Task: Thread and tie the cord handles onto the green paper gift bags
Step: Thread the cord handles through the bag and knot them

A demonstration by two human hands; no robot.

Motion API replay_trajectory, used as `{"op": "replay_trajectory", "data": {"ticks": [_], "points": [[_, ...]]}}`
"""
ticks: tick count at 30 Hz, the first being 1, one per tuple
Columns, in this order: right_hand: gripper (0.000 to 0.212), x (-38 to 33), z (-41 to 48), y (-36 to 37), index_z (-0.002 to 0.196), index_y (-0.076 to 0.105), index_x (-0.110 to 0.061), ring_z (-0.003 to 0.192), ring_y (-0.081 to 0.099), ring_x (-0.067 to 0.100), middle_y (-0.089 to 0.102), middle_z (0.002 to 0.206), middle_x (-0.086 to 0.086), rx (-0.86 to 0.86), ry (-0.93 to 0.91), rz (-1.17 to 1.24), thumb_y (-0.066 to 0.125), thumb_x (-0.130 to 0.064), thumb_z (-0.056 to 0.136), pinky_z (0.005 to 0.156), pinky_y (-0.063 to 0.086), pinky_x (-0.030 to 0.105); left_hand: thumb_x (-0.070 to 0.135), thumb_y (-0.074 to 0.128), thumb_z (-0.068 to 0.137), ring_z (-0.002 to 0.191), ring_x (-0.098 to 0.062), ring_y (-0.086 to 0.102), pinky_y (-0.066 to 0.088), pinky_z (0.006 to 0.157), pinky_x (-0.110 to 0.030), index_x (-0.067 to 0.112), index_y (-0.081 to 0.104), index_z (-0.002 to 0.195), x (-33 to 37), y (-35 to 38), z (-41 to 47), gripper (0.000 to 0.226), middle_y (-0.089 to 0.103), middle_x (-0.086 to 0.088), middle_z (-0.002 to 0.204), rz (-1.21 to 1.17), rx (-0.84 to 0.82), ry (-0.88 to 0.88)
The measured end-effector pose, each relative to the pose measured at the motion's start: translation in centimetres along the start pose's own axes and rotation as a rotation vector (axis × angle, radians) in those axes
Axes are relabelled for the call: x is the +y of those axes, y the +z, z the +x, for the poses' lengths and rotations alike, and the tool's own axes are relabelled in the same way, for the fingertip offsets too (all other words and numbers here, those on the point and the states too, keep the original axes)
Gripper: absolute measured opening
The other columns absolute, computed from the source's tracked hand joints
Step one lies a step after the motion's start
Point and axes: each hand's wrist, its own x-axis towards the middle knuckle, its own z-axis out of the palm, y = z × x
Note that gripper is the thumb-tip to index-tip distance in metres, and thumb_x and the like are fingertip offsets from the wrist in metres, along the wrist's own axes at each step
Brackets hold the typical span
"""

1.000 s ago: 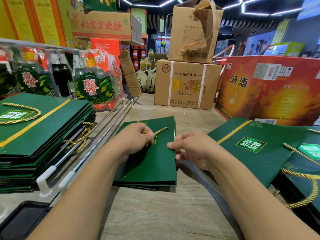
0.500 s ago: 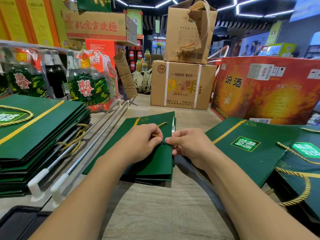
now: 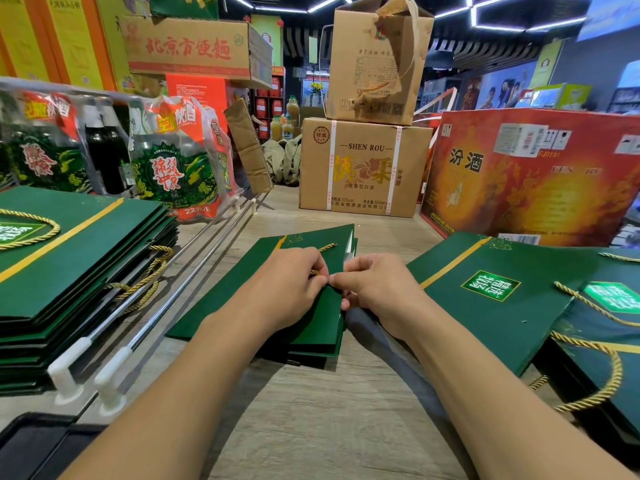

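Note:
A flat green paper gift bag (image 3: 242,296) lies on a small stack in the middle of the wooden surface. A gold twisted cord (image 3: 327,247) runs from near its top edge under my left hand (image 3: 294,282), whose fingers pinch it. My right hand (image 3: 377,285) sits right beside, its fingertips meeting the left hand's at the bag's right edge, pinching at the same spot. What lies between the fingertips is hidden.
A tall stack of green bags with cords (image 3: 69,265) sits at the left behind two metal rails (image 3: 166,299). More bags with cord handles (image 3: 502,289) lie at the right. Cardboard boxes (image 3: 363,168) and a red carton (image 3: 533,174) stand behind.
My hands have drawn together over the bag until the fingertips meet. The visible free end of the cord beyond my left hand has grown shorter.

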Motion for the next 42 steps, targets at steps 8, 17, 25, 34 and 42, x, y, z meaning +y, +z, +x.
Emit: {"op": "replay_trajectory", "data": {"ticks": [8,17,25,34,42], "points": [[0.031,-0.4,-0.3,-0.9,0.104,0.079,-0.006,0.077,0.065,0.023,0.076,0.099,0.02,-0.199,-0.14,0.034,0.052,0.008,0.094,0.066,0.053,0.032,0.032,0.065,0.096,0.095,-0.01,0.055,0.039,0.078,-0.028,0.036,0.064,0.092,-0.4,0.2,0.4,0.006,0.06,0.015,0.094,-0.143,0.089,-0.088],[0.017,-0.2,-1.0,-0.3,0.114,0.077,-0.02,0.084,0.069,0.037,0.069,0.092,0.028,-0.146,-0.463,-0.215,0.067,-0.017,0.099,0.087,0.054,0.064,0.035,0.074,0.089,0.093,-0.008,0.061,0.049,0.082,-0.034,0.037,0.069,0.084,-1.0,-0.1,0.6,0.008,0.066,0.015,0.091,-0.281,0.118,-0.135],[0.033,-0.7,-1.3,-0.7,0.115,0.077,-0.039,0.088,0.075,0.021,0.079,0.093,0.002,-0.164,-0.333,-0.264,0.062,-0.013,0.101,0.085,0.062,0.043,0.029,0.067,0.095,0.084,-0.011,0.064,0.053,0.077,-0.03,0.029,0.068,0.091,-0.5,-0.5,0.3,0.004,0.068,0.008,0.089,-0.323,0.027,-0.17],[0.051,-0.8,-0.7,-0.2,0.092,0.075,-0.005,0.072,0.07,0.023,0.076,0.083,0.014,-0.016,-0.041,-0.072,0.053,-0.051,0.1,0.077,0.054,0.039,0.018,0.062,0.099,0.075,-0.012,0.071,0.06,0.086,-0.039,0.017,0.068,0.094,0.1,-0.1,0.0,0.008,0.073,0.0,0.082,-0.61,-0.044,-0.178],[0.035,-0.3,-0.4,-0.1,0.098,0.068,0.004,0.072,0.065,0.028,0.072,0.099,0.028,0.103,-0.007,-0.247,0.061,-0.03,0.096,0.07,0.055,0.043,0.045,0.056,0.1,0.056,-0.002,0.058,0.047,0.059,-0.025,0.025,0.067,0.085,-0.2,0.2,0.4,0.027,0.071,0.011,0.069,-0.26,-0.09,-0.116]]}}
